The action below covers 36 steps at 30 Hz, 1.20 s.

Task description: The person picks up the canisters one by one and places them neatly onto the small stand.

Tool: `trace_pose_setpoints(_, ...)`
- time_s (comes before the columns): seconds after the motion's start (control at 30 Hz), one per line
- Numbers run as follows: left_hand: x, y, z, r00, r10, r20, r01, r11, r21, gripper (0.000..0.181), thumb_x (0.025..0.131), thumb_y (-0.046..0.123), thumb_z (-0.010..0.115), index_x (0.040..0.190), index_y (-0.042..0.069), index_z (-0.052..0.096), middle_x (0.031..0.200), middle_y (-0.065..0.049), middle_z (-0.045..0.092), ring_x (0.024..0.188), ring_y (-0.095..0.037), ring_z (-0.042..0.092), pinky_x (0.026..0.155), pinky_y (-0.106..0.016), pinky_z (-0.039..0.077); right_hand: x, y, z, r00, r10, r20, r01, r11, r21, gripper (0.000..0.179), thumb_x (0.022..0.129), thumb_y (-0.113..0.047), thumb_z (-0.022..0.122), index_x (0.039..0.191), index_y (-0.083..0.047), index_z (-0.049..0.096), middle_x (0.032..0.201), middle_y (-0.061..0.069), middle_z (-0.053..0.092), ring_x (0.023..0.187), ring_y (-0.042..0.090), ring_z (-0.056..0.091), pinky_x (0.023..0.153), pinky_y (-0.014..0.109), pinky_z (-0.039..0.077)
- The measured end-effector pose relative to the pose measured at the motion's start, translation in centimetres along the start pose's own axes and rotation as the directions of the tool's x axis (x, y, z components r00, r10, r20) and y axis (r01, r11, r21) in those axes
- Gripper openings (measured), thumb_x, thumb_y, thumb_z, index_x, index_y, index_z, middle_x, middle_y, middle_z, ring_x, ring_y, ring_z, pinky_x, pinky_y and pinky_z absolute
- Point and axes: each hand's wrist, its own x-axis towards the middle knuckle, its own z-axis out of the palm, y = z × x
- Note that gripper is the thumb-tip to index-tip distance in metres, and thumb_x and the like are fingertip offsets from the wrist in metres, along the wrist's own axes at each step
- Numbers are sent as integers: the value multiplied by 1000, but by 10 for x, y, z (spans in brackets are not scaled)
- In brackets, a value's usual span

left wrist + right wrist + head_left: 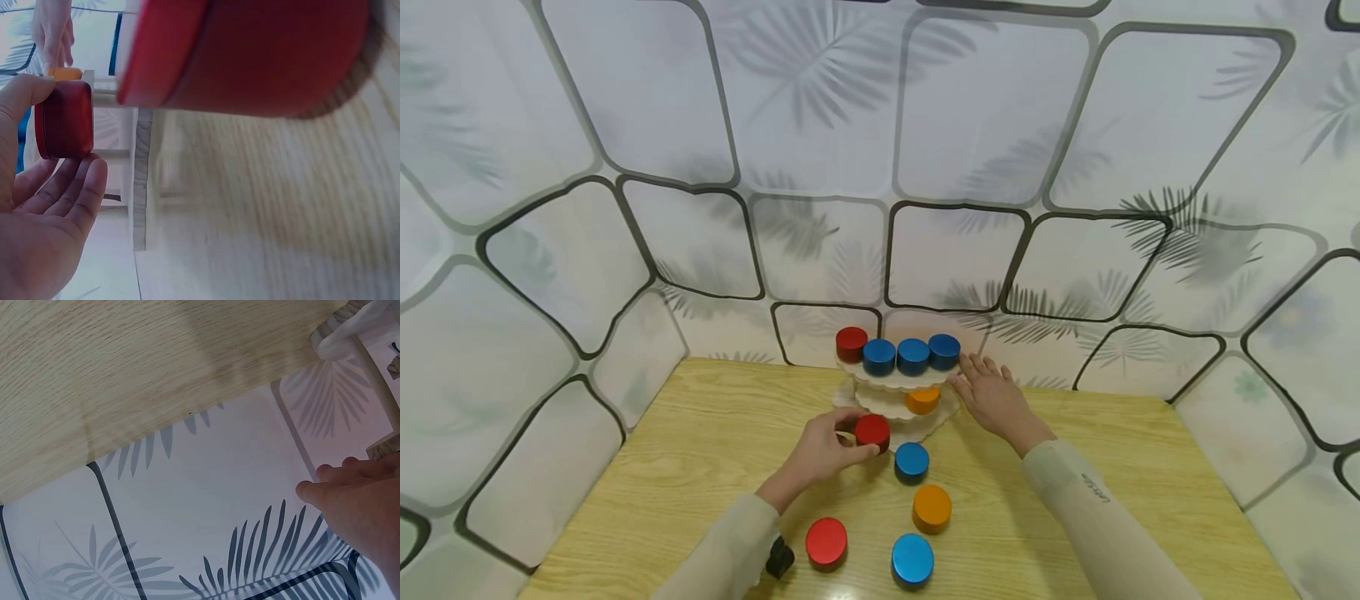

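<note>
Pinching a round red tin [872,433] between thumb and fingers of the left hand [827,450], just below the centre of the head view, in front of a tiered stand [891,382]. Hiding part of the stand's lowest tier with that grip; cannot tell of any contact between tin and tier. Holding the right hand [996,400] with fingers extended at the top tier's right end, close by the last of three blue tins [913,357]; contact hard to make out. Losing much of that hand past the right edge of the right wrist view. Showing only part of an orange tin [922,400] beneath the top tier. Cutting off another red tin [250,56] at the left wrist view's upper edge. Cannot name the dark object [780,557] partly behind the left sleeve [730,542], low in the head view, left of centre.
</note>
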Motion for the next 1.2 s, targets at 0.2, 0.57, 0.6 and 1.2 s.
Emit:
trace_pose_setpoints(0.2,4,6,0,1000,-18,-5,18,1000,-8,47,87,25,88,128,9,70,117,-5,75,103,-18,66,82,-21,59,1,1,1,1000,0,-6,0,1000,-2,67,115,-44,34,165,0,27,168,28,32,155,53,28,124,73,21)
trace_pose_setpoints(0.57,10,14,5,999,-14,-53,14,1000,-5,45,88,27,88,127,12,72,118,-4,75,102,-19,65,80,-24,58,2,0,1,1000,2,-6,-2,1000,-8,66,115,-43,36,165,-1,29,167,28,33,155,52,30,125,72,22)
trace_pose_setpoints(0.6,11,14,5,998,-10,-56,10,1000,-7,44,88,27,88,126,12,73,118,-4,75,101,-19,65,80,-23,58,2,0,1,1000,2,-8,-2,1000,-8,66,115,-43,36,165,0,30,167,28,33,155,53,30,124,72,22)
trace_pose_setpoints(1.2,19,17,13,989,19,-147,-15,999,30,50,85,24,90,131,12,74,112,-5,75,97,-28,69,76,-25,56,1,-2,1,1000,22,21,-22,1000,3,67,115,-44,34,166,-1,27,169,27,30,156,52,28,126,71,21)
